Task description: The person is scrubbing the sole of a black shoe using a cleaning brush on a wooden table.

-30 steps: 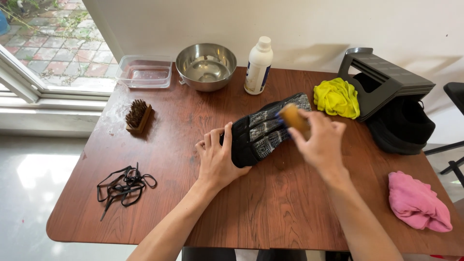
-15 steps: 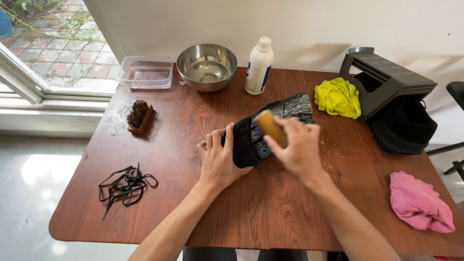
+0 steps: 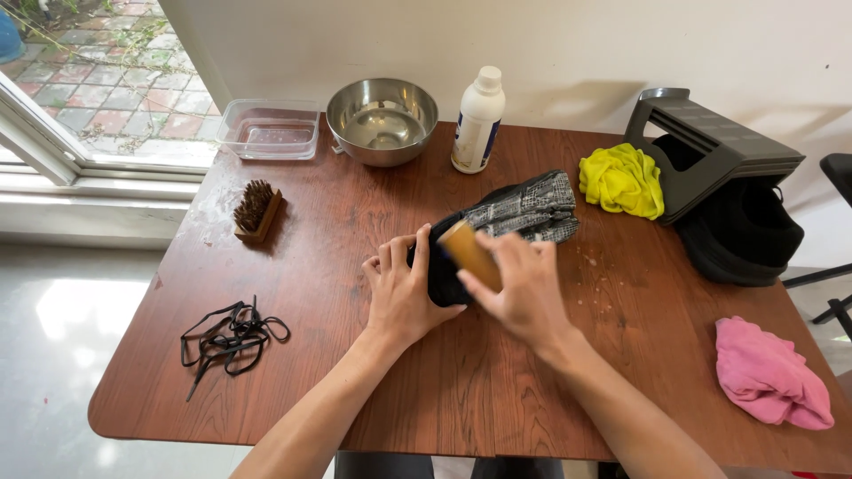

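On the shoe [image 3: 510, 226] in the middle of the table [image 3: 355, 372], the right hand [image 3: 519, 288] is gripping a wooden brush [image 3: 469, 255] and scrubbing. Beside it, the left hand [image 3: 404, 288] is pressing the shoe's near end flat. Scrubbing looks underway; next, firm strokes along the shoe.

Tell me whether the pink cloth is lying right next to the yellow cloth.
No, the pink cloth lies near the table's front right corner, well apart from the yellow cloth at the back.

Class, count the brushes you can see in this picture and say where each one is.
2: one brush lies on the table's left side near the window; the other brush is in the right hand, over the dark shoe.
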